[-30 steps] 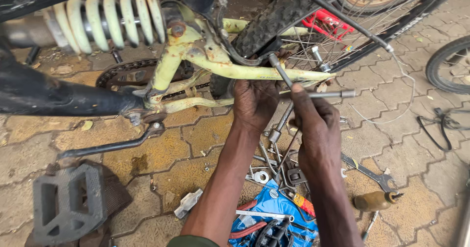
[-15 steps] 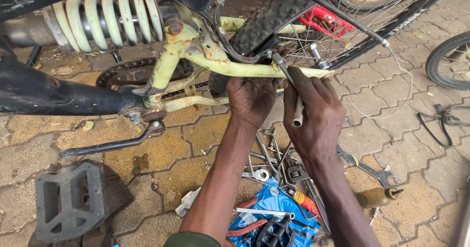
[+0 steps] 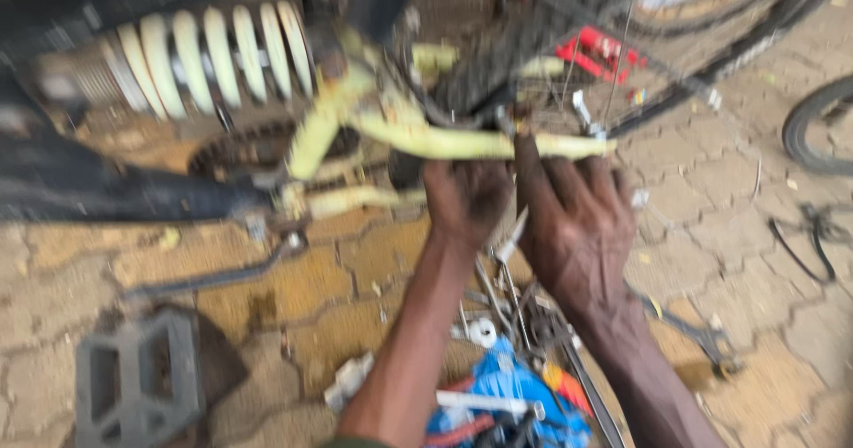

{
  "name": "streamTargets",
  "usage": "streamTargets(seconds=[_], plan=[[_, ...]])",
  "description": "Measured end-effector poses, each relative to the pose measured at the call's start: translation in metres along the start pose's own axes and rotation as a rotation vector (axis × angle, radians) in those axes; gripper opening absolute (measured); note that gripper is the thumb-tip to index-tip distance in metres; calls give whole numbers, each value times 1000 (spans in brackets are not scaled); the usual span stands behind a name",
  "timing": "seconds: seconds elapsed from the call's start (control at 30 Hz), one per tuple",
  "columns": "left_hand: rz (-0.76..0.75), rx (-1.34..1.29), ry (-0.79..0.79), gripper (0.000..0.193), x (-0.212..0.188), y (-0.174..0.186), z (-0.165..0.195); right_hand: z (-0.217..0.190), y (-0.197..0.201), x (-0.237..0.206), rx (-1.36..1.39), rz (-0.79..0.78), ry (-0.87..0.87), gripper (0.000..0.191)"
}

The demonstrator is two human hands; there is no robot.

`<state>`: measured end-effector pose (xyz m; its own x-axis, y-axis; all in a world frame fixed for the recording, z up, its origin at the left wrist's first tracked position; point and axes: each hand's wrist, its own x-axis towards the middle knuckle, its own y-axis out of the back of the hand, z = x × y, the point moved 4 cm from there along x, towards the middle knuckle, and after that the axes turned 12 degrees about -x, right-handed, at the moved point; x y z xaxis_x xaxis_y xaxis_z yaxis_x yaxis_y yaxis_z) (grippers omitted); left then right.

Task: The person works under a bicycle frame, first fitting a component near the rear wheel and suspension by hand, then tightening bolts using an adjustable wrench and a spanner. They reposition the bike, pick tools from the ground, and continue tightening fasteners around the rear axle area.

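Both hands reach up to the pale yellow frame tube [image 3: 462, 143] of a bicycle: the left hand [image 3: 466, 201] is curled just under the tube, the right hand [image 3: 577, 226] lies flat with fingers stretched up to touch it, though blur hides whether either truly clamps anything. A thin metal tool [image 3: 510, 240] shows between the two hands. Below the wrists, nearest the camera, a blue bag [image 3: 511, 395] and loose spanners [image 3: 702, 332] lie on tan interlocking paving stones [image 3: 267, 288]. Left of the grip sits a grey pedal [image 3: 138, 381]. Beyond the hands stand a cream coil spring [image 3: 213, 52], the knobby tyre [image 3: 480, 48] and red parts [image 3: 600, 48].
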<state>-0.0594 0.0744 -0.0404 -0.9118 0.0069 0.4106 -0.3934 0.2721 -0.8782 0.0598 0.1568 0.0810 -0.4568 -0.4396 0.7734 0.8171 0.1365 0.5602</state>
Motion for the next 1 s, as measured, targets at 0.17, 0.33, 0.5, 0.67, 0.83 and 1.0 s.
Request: streamTargets(seconds=[0.17,0.33,0.5,0.67,0.83,1.0], plan=[[16,-127,46,32,-1,-1,-2,-1,-14,15,237,-54,-170,31],[-71,-81,38,43,12,-5,-11,-2,-24,22,254,-65,-330,13],[-140,78,-16,48,23,0,-15,-2,-38,19,354,-127,-640,40],[-139,32,-13,48,23,5,-14,-1,-46,18,576,-147,-792,46],[-92,3,-31,50,24,9,-17,-4,-56,15,1027,-154,-1172,40],[-253,-91,52,50,26,3,-21,-9,-59,9,1388,-254,-1493,35]])
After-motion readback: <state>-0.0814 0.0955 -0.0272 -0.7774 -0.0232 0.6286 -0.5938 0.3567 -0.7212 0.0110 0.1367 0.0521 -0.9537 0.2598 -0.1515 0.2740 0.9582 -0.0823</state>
